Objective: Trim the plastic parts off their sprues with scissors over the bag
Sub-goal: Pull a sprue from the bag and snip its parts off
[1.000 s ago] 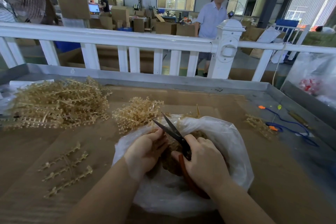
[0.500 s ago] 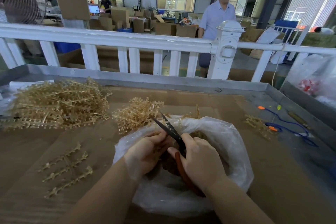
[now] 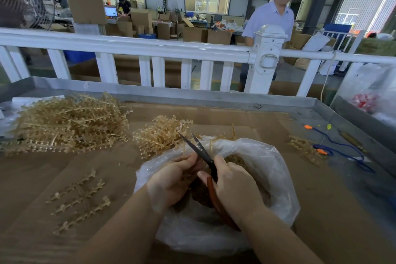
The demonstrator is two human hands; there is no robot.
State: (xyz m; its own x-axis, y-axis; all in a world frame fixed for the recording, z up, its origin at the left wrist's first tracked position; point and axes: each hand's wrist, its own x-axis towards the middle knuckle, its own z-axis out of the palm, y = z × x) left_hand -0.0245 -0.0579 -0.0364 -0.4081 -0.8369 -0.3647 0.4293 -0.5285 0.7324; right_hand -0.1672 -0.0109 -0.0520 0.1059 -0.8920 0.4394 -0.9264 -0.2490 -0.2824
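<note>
While the right hand [image 3: 233,186] held the red-handled scissors [image 3: 205,161] tight, the blades had closed a little from half a second before, so a snip was likely under way. The left hand [image 3: 171,180] pinched a small sprue piece [image 3: 186,158] right at the blades, both hands close together over the open plastic bag [image 3: 267,169], where cut parts already lay. Three loose sprue strips [image 3: 79,197] sat on the cardboard to the left. Further back a small sprue pile [image 3: 159,135] touched the bag's rim, and a big sprue pile [image 3: 68,120] waited, so lots of work was left. Beyond the white railing [image 3: 150,47] stood a person in a light shirt [image 3: 270,19]; nothing blocked the cutting
</note>
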